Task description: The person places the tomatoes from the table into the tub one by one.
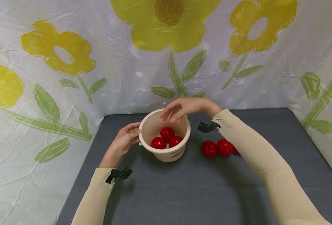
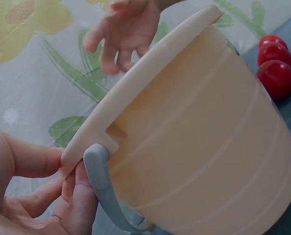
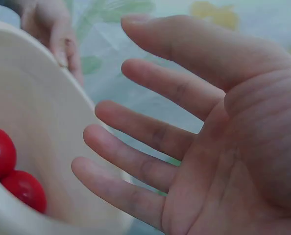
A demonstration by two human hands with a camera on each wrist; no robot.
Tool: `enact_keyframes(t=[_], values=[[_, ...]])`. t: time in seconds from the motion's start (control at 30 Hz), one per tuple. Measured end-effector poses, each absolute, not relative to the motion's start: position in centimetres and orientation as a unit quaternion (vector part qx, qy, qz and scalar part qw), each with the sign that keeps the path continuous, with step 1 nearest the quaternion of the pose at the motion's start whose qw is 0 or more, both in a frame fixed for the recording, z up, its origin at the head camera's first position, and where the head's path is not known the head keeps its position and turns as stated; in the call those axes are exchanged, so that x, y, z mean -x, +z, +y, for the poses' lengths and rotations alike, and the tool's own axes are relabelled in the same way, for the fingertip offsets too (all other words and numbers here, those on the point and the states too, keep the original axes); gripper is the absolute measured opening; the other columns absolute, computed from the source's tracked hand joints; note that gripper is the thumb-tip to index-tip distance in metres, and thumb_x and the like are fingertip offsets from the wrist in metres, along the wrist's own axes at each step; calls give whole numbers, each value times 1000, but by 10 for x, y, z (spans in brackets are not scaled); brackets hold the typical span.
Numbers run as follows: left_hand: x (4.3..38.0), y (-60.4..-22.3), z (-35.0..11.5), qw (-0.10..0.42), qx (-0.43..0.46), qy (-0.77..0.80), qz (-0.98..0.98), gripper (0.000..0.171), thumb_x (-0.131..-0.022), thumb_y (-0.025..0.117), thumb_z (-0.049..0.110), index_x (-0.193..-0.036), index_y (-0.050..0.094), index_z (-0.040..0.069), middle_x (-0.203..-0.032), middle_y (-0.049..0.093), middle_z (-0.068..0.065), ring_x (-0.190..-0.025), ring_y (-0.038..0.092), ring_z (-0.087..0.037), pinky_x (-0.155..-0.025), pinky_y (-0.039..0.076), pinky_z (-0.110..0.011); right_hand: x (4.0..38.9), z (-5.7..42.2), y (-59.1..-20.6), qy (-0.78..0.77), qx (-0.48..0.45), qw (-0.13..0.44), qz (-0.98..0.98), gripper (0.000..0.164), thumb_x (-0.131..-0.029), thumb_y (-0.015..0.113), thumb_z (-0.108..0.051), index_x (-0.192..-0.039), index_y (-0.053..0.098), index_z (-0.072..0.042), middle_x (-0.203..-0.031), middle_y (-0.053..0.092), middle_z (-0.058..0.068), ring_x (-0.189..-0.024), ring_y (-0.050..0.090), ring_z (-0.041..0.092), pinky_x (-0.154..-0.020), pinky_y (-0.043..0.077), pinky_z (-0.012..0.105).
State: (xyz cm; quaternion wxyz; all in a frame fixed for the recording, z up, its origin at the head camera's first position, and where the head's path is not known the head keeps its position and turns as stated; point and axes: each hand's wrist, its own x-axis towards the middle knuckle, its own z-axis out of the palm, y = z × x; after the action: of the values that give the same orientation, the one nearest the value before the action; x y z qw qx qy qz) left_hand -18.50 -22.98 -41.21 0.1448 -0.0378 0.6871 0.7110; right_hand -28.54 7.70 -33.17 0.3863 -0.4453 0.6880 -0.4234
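Observation:
A cream plastic bucket [image 1: 162,156] stands on the table, tilted in the left wrist view, with a grey handle [image 2: 100,178] hanging at its side. My left hand [image 1: 122,139] pinches its rim at the left, thumb on one side and fingers beneath. Inside lie three glossy red, round fruit-like things [image 1: 158,143], tomato- or apple-like in shape. Over the bucket's far right rim hovers my right hand [image 1: 189,107]; its fingers are spread and loosely bent, and the palm [image 3: 209,171] holds nothing.
Right of the bucket, three more red round things [image 1: 209,148] sit in a row on the dark grey tablecloth [image 1: 182,193], one partly hidden by my right sleeve [image 1: 256,153]. A flower-printed curtain [image 1: 120,62] rises behind the table and along both sides.

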Motion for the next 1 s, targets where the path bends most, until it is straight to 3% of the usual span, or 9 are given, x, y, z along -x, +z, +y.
enact_keyframes(t=[0.13, 0.33, 0.47, 0.67, 0.77, 0.9, 1.0], values=[[185, -412, -230, 143, 28, 711, 688, 48, -100, 54, 4, -145, 38, -3, -103, 67, 7, -86, 68, -4, -69, 57, -18, 281, 106, -324, -448, 438, 369, 686, 50, -92, 68, -10, -139, 53, -2, -137, 60, 14, -126, 58, 32, -102, 52, 41], [184, -413, -231, 143, 16, 709, 690, 49, -100, 53, 4, -146, 38, -3, -107, 66, 4, -90, 68, -5, -71, 57, -18, 269, 149, -326, -467, 420, 342, 699, 54, -91, 69, -9, -140, 51, 1, -142, 54, 20, -128, 53, 42, -98, 54, 40], [183, -413, -230, 144, 20, 708, 691, 49, -100, 53, 4, -146, 38, -3, -106, 66, 6, -89, 68, -5, -71, 56, -18, 262, 172, -339, -469, 404, 333, 711, 54, -91, 68, -6, -142, 50, -2, -144, 54, 15, -126, 57, 32, -96, 55, 40], [183, -413, -230, 144, 24, 708, 691, 49, -101, 53, 4, -146, 37, -4, -104, 66, 8, -88, 68, -4, -70, 56, -17, 255, 194, -363, -466, 374, 335, 729, 55, -91, 69, -7, -142, 50, -3, -147, 50, 20, -126, 58, 21, -95, 55, 39], [183, -414, -229, 144, 24, 706, 693, 49, -101, 52, 5, -146, 37, -4, -104, 66, 8, -87, 67, -4, -69, 56, -17, 250, 199, -377, -456, 359, 344, 738, 57, -90, 70, -9, -143, 49, -2, -149, 49, 19, -129, 55, 27, -97, 54, 36], [183, -414, -230, 145, 24, 706, 692, 49, -101, 52, 6, -146, 37, -4, -104, 66, 8, -85, 67, -3, -69, 56, -16, 243, 202, -398, -426, 338, 353, 761, 58, -88, 74, -13, -142, 53, -9, -149, 50, 14, -134, 48, 38, -99, 53, 35], [184, -413, -230, 146, 23, 710, 689, 49, -101, 53, 5, -146, 37, -3, -105, 67, 6, -85, 68, -4, -68, 56, -17, 240, 203, -415, -413, 322, 360, 772, 57, -87, 76, -13, -140, 56, -15, -148, 50, 15, -135, 45, 43, -103, 50, 44]])
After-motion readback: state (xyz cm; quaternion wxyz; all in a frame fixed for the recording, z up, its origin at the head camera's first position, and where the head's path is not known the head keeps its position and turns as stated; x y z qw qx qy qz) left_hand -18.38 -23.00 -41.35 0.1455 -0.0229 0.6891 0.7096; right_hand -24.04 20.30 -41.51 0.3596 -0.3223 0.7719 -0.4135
